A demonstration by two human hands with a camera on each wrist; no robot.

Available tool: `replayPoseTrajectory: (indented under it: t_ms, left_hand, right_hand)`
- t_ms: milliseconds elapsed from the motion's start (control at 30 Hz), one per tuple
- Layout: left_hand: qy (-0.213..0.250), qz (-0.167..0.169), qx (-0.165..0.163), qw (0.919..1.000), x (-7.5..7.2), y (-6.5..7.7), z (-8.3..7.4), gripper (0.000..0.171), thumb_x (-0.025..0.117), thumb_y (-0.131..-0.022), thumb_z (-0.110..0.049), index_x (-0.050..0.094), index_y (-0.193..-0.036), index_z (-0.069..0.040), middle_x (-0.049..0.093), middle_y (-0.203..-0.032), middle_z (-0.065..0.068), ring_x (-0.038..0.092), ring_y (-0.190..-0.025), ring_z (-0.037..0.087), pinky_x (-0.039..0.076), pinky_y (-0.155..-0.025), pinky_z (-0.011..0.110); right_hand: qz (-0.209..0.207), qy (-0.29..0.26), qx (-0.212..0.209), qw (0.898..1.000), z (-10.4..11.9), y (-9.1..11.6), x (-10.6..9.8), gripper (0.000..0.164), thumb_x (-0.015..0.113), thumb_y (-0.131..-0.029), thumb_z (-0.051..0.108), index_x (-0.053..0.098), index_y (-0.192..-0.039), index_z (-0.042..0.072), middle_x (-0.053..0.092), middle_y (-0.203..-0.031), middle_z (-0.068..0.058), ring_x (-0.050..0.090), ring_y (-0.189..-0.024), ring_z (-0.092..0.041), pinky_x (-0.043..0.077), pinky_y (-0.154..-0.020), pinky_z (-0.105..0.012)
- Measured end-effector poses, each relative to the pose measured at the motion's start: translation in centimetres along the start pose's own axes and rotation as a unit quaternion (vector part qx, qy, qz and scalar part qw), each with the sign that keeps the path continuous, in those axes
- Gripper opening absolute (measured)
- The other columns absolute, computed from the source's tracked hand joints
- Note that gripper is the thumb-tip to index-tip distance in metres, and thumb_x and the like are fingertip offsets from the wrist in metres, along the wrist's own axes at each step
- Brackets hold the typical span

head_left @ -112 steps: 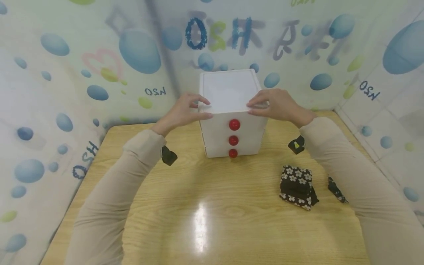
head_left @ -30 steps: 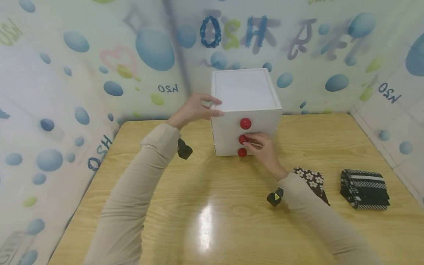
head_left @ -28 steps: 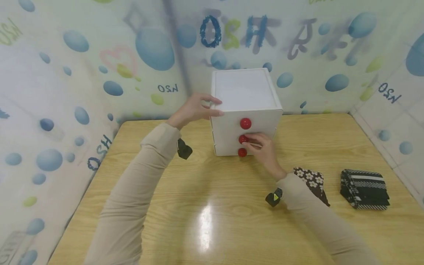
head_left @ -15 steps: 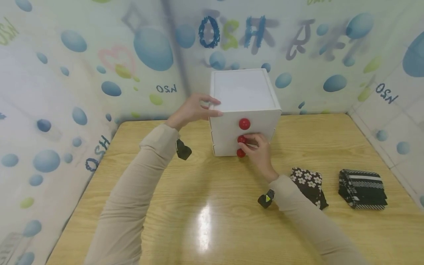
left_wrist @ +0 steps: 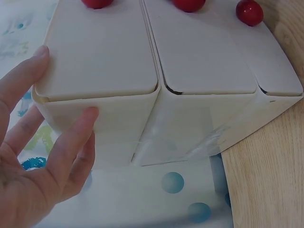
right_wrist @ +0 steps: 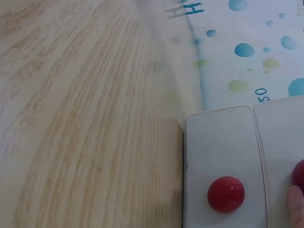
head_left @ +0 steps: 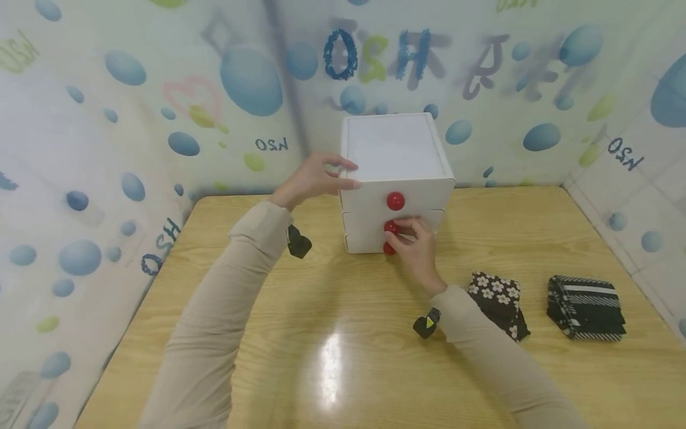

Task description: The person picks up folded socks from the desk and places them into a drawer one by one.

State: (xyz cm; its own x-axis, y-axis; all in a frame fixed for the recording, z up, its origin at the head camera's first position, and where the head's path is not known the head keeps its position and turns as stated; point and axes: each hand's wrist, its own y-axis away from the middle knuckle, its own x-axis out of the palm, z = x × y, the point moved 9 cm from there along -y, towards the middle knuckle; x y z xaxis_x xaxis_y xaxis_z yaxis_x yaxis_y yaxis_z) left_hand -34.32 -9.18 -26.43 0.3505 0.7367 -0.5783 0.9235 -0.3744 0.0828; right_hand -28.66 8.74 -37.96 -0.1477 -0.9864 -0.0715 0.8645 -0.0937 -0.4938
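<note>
A white three-drawer box (head_left: 396,146) with red round knobs stands at the back of the table. My left hand (head_left: 316,179) holds its upper left front corner; in the left wrist view its fingers (left_wrist: 71,147) lie against the box's side and edge. My right hand (head_left: 418,250) pinches the middle knob (head_left: 391,227) between thumb and fingers. The top knob (head_left: 395,201) is free, and the hand partly covers the bottom knob (head_left: 389,248). A narrow dark gap shows at the middle drawer's (left_wrist: 204,57) corner. In the right wrist view a fingertip (right_wrist: 296,204) touches the middle knob.
A folded dark cloth with white flowers (head_left: 495,292) lies beside my right forearm. Farther right is a folded black-and-white striped cloth (head_left: 586,307). The wooden table (head_left: 300,357) meets patterned walls (head_left: 482,77) at the back and sides.
My right hand has left the box's top right corner and come down to the middle knob, which it grips. My left hand has stayed at the left corner. The view has shifted slightly.
</note>
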Motion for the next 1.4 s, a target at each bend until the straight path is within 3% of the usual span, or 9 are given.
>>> replayPoseTrajectory:
  t_ms: [133, 333, 467, 567, 767, 967, 1200, 1400]
  left_hand:
    - [0.000, 0.002, -0.007, 1.0000, 0.1, -0.2, 0.1, 0.046, 0.073, -0.073, -0.031, 0.058, -0.114, -0.017, 0.048, -0.124, -0.002, 0.053, -0.102, 0.019, 0.050, -0.076, 0.029]
    - [0.006, 0.004, -0.008, 0.9999, 0.2, -0.3, 0.1, 0.046, 0.073, -0.072, -0.032, 0.059, -0.114, -0.017, 0.049, -0.123, -0.002, 0.053, -0.101, 0.018, 0.050, -0.074, 0.026]
    - [0.009, 0.006, -0.011, 0.9999, 0.3, -0.5, 0.3, 0.048, 0.073, -0.071, -0.033, 0.058, -0.114, -0.017, 0.048, -0.124, -0.001, 0.054, -0.098, 0.016, 0.050, -0.073, 0.026]
    - [0.012, 0.005, -0.011, 0.9999, 0.3, -0.6, 0.4, 0.048, 0.074, -0.071, -0.033, 0.059, -0.114, -0.016, 0.049, -0.123, -0.001, 0.055, -0.096, 0.016, 0.051, -0.073, 0.026]
    - [0.020, -0.003, -0.013, 0.9997, 0.2, -0.6, 0.3, 0.047, 0.074, -0.071, -0.030, 0.059, -0.113, -0.015, 0.049, -0.123, 0.001, 0.057, -0.094, 0.016, 0.051, -0.072, 0.027]
    - [0.024, -0.006, -0.014, 0.9996, 0.2, -0.6, 0.4, 0.047, 0.075, -0.070, -0.029, 0.059, -0.113, -0.015, 0.048, -0.124, 0.001, 0.057, -0.094, 0.017, 0.051, -0.071, 0.027]
    - [0.015, -0.007, -0.014, 0.9998, 0.0, -0.6, 0.4, 0.048, 0.074, -0.071, -0.030, 0.059, -0.113, -0.015, 0.046, -0.125, 0.001, 0.055, -0.097, 0.018, 0.051, -0.075, 0.031]
    - [0.024, -0.007, -0.013, 0.9996, -0.1, -0.5, 0.5, 0.047, 0.075, -0.071, -0.028, 0.059, -0.113, -0.013, 0.047, -0.124, 0.002, 0.056, -0.095, 0.019, 0.051, -0.076, 0.033]
  right_hand:
    - [0.009, 0.014, 0.010, 1.000, -1.2, 0.1, -0.1, 0.025, 0.070, -0.076, 0.014, 0.061, -0.094, 0.001, 0.051, -0.096, -0.008, 0.058, -0.086, -0.021, 0.052, -0.071, -0.027]
    - [0.031, 0.007, 0.029, 0.999, 0.0, 0.6, -0.5, 0.025, 0.071, -0.075, 0.009, 0.060, -0.094, -0.004, 0.050, -0.096, -0.010, 0.057, -0.086, -0.021, 0.052, -0.072, -0.026]
    - [0.043, 0.016, 0.014, 0.999, 0.5, 1.2, -0.9, 0.025, 0.070, -0.075, 0.008, 0.060, -0.094, -0.004, 0.051, -0.094, -0.010, 0.057, -0.084, -0.018, 0.051, -0.070, -0.022]
    - [0.050, 0.029, 0.019, 0.998, 2.0, 1.9, -1.0, 0.025, 0.070, -0.073, 0.001, 0.060, -0.094, -0.007, 0.052, -0.093, -0.015, 0.057, -0.082, -0.022, 0.051, -0.069, -0.022]
    - [0.054, 0.014, 0.009, 0.998, 2.9, 3.5, -1.5, 0.024, 0.070, -0.072, -0.001, 0.061, -0.094, -0.006, 0.053, -0.091, -0.011, 0.058, -0.080, -0.011, 0.051, -0.069, -0.020]
    - [0.062, 0.011, -0.032, 0.997, 4.1, 5.1, -2.1, 0.025, 0.071, -0.071, -0.003, 0.063, -0.094, -0.006, 0.055, -0.091, -0.014, 0.060, -0.080, -0.014, 0.051, -0.069, -0.024]
    - [0.074, 0.015, -0.055, 0.996, 3.5, 7.3, -2.5, 0.028, 0.070, -0.072, -0.001, 0.065, -0.099, 0.003, 0.058, -0.094, -0.008, 0.059, -0.084, -0.012, 0.051, -0.068, -0.022]
    - [0.073, 0.017, -0.043, 0.996, 6.3, 8.4, -2.7, 0.030, 0.068, -0.066, -0.015, 0.063, -0.094, -0.008, 0.058, -0.090, -0.017, 0.059, -0.083, -0.010, 0.051, -0.067, -0.025]
